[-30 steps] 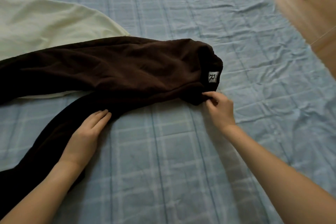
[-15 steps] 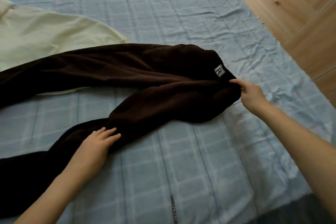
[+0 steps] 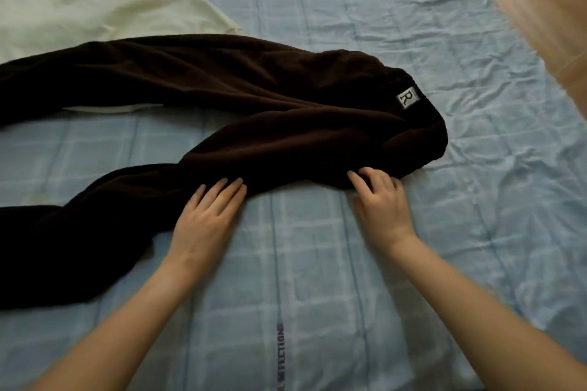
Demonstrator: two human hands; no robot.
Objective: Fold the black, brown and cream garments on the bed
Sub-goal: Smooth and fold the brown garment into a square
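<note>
A dark brown pair of trousers (image 3: 254,105) lies across the bed, its waistband with a white "R" label (image 3: 407,97) at the right and both legs trailing to the left. My left hand (image 3: 206,216) lies flat with straight fingers, its fingertips touching the near leg's edge. At the near edge of the fabric below the waistband, my right hand (image 3: 381,200) pinches the cloth with curled fingers. A cream garment (image 3: 95,6) is spread at the far left, partly under the far trouser leg.
The bed carries a wrinkled light blue checked sheet (image 3: 317,295). Wooden cabinet doors (image 3: 540,3) with a small metal handle stand along the right edge of the bed.
My right hand let go of the waistband's right end and came back toward me to the fabric's near edge. The left hand moved right along the near leg. The view dropped lower.
</note>
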